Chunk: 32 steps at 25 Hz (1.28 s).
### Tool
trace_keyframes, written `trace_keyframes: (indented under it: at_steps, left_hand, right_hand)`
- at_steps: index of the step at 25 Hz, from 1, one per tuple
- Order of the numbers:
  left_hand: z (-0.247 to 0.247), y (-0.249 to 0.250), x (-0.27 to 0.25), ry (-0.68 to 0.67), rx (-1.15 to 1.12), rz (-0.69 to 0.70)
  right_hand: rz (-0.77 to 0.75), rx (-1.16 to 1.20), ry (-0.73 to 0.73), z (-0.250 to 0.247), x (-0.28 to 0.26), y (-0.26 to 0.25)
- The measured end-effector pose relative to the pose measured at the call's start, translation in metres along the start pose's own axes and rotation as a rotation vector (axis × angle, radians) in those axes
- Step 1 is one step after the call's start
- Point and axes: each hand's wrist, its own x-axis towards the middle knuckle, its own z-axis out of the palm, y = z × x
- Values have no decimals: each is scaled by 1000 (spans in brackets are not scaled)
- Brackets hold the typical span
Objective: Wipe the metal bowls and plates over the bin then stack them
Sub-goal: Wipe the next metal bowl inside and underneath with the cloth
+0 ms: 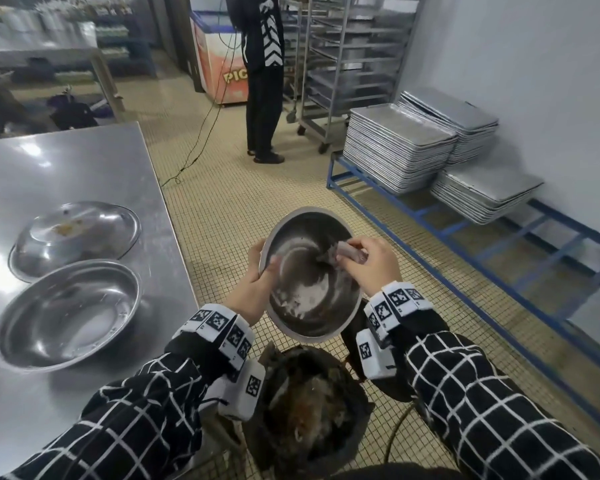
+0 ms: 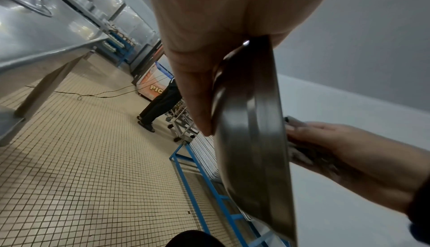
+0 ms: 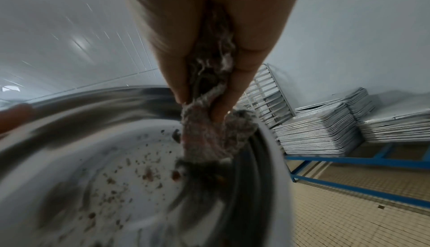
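Left hand [image 1: 253, 289] fingers clamp tilted metal bowl [image 1: 309, 271] rim above bin [image 1: 312, 410]; right hand [image 1: 371, 261] fingers pinch rag [image 3: 209, 135]. Risk: crumbs [image 3: 130, 173] flick past bin, rim slips.

Both arms wear long black sleeves crossed by thin white lines in a loose windowpane check, the left sleeve [image 1: 129, 424] and the right sleeve [image 1: 492, 403] alike. A white fabric band printed with square black-and-white coded markers wraps each wrist, the left wristband [image 1: 222, 329] and the right wristband [image 1: 395, 301]. Below each band sits a white box-shaped unit carrying one more such marker, left unit [image 1: 246, 389], right unit [image 1: 371, 355].
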Motion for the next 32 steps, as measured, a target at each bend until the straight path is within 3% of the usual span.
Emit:
trace_keyframes:
  at_steps: [3, 5, 7, 11, 13, 15, 18, 20, 21, 24, 26, 32]
  left_hand:
    - [6, -1, 5, -66, 13, 53]
    - [8, -1, 9, -106, 19, 82]
    - [7, 2, 14, -126, 3, 93]
    - [-3, 11, 17, -95, -69, 122]
    - [-9, 13, 18, -78, -83, 131]
    - [-13, 19, 17, -81, -75, 138]
    - [-14, 28, 20, -106, -67, 148]
    - [-13, 34, 22, -111, -22, 161]
    - [-12, 34, 23, -111, -9, 170]
    - [-6, 37, 25, -85, -56, 217]
    - [-4, 38, 28, -40, -68, 250]
    - [8, 32, 34, 129, 189, 417]
  right_hand:
    - [-8, 152, 172, 14, 3, -18]
    - [-32, 258, 172, 23, -2, -32]
    - [-147, 348, 58, 33, -16, -43]
    - [-536, -20, -303, 50, -42, -30]
    - [-523, -46, -426, 46, -47, -22]
    - [-407, 61, -328, 33, -42, -23]
    - [-225, 248, 76, 6, -9, -30]
    - [-303, 150, 223, -7, 13, -30]
    - [-374, 49, 214, -9, 20, -25]
    - [-514, -208, -18, 1, 25, 2]
    - [-557, -260, -138, 11, 19, 18]
    - [-538, -291, -303, 26, 4, 13]
